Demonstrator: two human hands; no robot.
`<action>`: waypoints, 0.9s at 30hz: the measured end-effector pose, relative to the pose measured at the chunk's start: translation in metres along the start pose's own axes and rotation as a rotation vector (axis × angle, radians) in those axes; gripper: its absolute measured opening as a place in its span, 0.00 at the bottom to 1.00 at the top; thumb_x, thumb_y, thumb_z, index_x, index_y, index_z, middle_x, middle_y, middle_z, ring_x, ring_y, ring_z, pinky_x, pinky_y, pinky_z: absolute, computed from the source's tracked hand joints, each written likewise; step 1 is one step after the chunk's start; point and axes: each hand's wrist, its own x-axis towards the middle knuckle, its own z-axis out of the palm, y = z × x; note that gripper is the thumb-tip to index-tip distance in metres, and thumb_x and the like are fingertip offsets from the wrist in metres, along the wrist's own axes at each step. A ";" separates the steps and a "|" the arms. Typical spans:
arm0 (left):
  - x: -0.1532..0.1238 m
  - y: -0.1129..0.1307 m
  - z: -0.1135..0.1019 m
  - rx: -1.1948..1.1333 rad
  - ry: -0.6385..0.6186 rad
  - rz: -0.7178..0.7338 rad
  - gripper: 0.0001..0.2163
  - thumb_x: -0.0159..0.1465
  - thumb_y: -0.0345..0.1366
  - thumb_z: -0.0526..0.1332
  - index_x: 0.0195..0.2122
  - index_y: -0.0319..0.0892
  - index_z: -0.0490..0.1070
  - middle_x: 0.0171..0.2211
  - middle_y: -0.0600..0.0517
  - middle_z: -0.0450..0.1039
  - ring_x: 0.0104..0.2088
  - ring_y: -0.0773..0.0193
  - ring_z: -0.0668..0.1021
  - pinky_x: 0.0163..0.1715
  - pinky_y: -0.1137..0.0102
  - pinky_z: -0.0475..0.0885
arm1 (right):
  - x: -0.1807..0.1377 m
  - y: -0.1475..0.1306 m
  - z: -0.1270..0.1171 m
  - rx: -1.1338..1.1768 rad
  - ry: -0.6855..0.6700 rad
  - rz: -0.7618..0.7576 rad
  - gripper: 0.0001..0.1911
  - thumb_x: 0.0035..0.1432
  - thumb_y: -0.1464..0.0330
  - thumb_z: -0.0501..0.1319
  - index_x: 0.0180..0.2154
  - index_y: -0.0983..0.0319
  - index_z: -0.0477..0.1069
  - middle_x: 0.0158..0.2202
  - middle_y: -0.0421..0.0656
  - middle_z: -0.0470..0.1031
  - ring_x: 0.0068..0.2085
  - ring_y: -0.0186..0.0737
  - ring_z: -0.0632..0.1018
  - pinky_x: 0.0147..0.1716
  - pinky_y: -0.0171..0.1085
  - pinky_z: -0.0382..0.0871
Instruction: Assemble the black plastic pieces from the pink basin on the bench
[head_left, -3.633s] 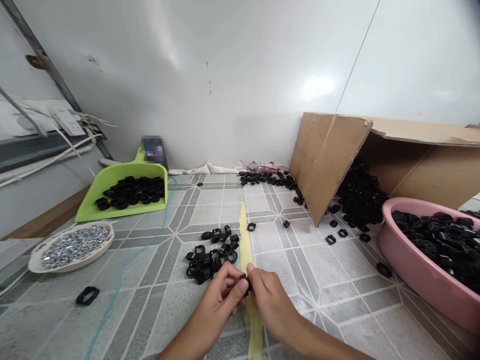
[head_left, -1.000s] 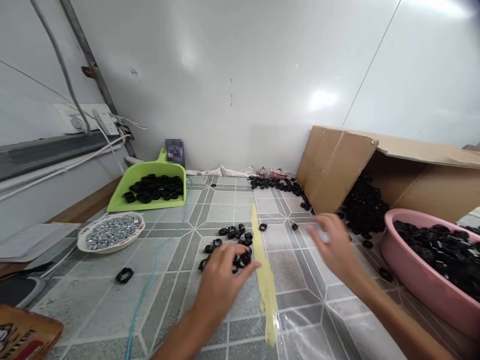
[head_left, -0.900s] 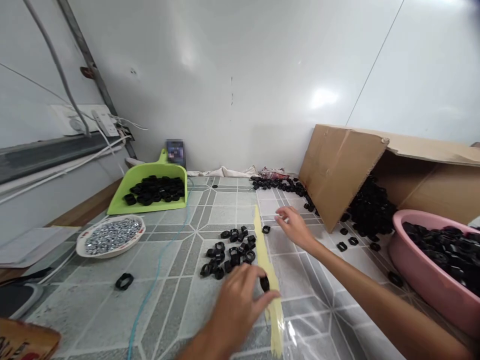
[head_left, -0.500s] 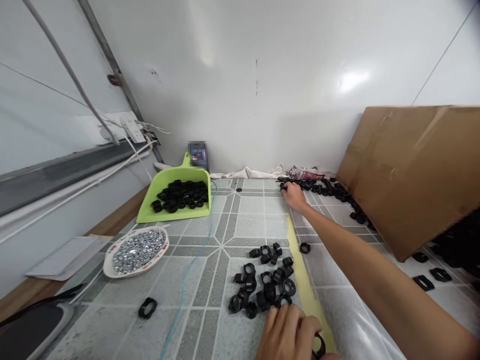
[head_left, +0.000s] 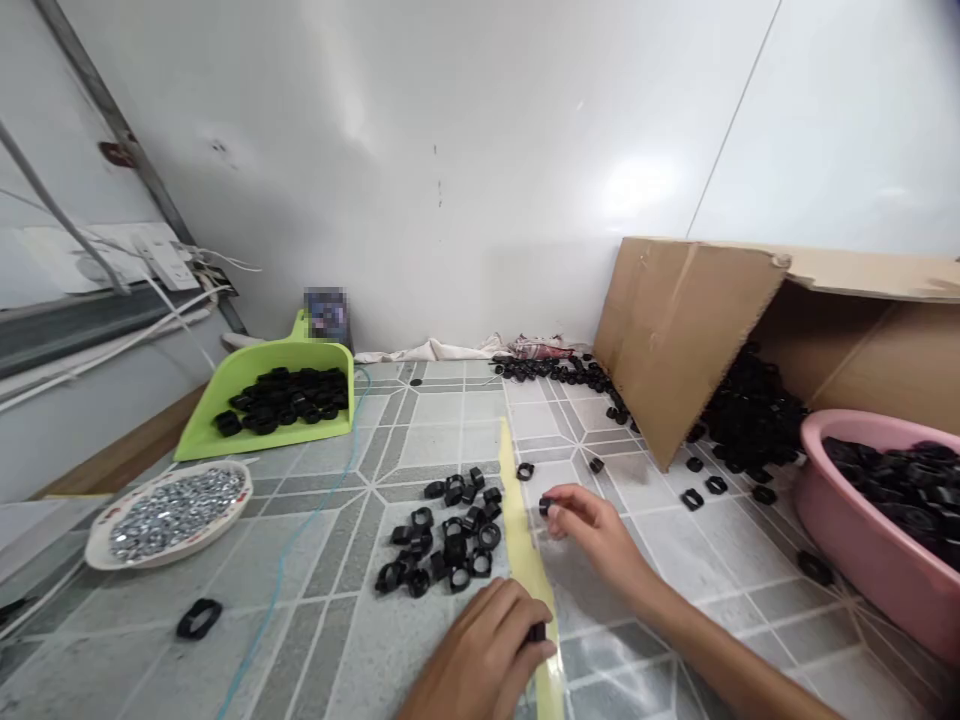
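My left hand (head_left: pixel 480 645) is low in the middle of the head view, fingers closed on a black ring (head_left: pixel 536 632) that shows only partly between thumb and fingers. To its right, above the tiled-pattern surface, my right hand (head_left: pixel 604 540) pinches another black ring (head_left: pixel 545 506) between thumb and fingertips. A loose cluster of black rings (head_left: pixel 454 548) lies just beyond my left hand, left of a yellow tape strip (head_left: pixel 517 510). Two single rings, one near the tape (head_left: pixel 525 470) and one farther right (head_left: pixel 596 465), lie beyond my right hand.
At left stand a green dustpan (head_left: pixel 199 425) of black rings and a dish (head_left: pixel 101 535) of small shiny metal pieces. A blue cord (head_left: pixel 281 575) crosses the surface. On the right are a tipped cardboard box (head_left: pixel 660 330) with spilling rings and a pink basin (head_left: pixel 840 560).
My right hand has come back from the far row of rings toward the front, now holding a ring. The view has turned right, bringing the pink basin into sight.
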 end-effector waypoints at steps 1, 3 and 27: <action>0.001 0.003 -0.003 -0.039 -0.021 -0.030 0.06 0.71 0.32 0.57 0.47 0.46 0.70 0.41 0.49 0.74 0.42 0.59 0.77 0.44 0.68 0.73 | -0.010 0.002 0.000 0.036 0.015 0.010 0.13 0.62 0.60 0.61 0.44 0.62 0.74 0.35 0.43 0.77 0.37 0.41 0.77 0.39 0.39 0.71; 0.003 0.009 -0.008 -0.087 -0.041 -0.104 0.07 0.72 0.34 0.55 0.47 0.47 0.71 0.43 0.49 0.72 0.43 0.60 0.77 0.45 0.68 0.73 | -0.018 0.004 0.000 0.044 0.029 0.003 0.13 0.62 0.60 0.62 0.43 0.62 0.74 0.36 0.43 0.76 0.38 0.41 0.76 0.40 0.39 0.70; 0.006 0.008 -0.011 -0.315 0.183 -0.491 0.13 0.70 0.48 0.57 0.51 0.49 0.69 0.35 0.53 0.73 0.36 0.60 0.75 0.36 0.68 0.70 | -0.022 -0.015 -0.003 0.194 -0.168 0.063 0.12 0.61 0.62 0.63 0.45 0.60 0.75 0.38 0.43 0.77 0.39 0.41 0.77 0.40 0.39 0.71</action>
